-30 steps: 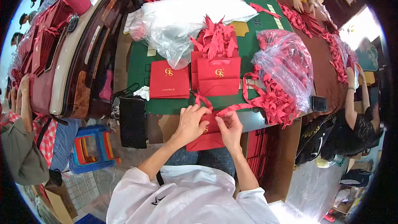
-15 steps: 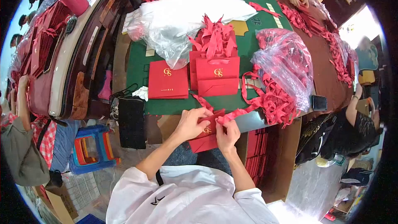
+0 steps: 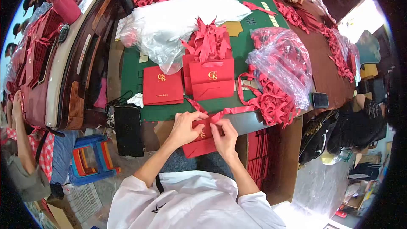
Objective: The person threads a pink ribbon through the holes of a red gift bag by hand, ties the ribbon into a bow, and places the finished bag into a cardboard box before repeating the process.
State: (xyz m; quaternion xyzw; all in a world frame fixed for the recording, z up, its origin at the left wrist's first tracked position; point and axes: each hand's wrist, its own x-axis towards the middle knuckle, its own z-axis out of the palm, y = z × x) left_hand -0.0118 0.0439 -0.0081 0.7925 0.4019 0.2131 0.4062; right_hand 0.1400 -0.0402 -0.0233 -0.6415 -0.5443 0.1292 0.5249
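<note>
My left hand (image 3: 185, 127) and my right hand (image 3: 225, 136) both grip a small red paper bag (image 3: 200, 141) with a gold logo, held flat at the near edge of the green table (image 3: 130, 72). A red ribbon (image 3: 233, 110) runs from the bag's top, between my fingers, to the ribbon pile at the right. Just beyond my hands lie a flat stack of red bags (image 3: 163, 85) and a stack of ribboned bags (image 3: 210, 73).
A clear plastic sack of red ribbons (image 3: 282, 65) spills at the right, white plastic sheeting (image 3: 178, 21) lies behind. A black pouch (image 3: 128, 129) and blue stool (image 3: 90, 161) sit left. An open carton (image 3: 271, 161) stands right of my lap. Other people work around.
My hands and the bag have shifted slightly left and nearer to me. My right hand has moved up onto the bag's top edge, drawing the ribbon along.
</note>
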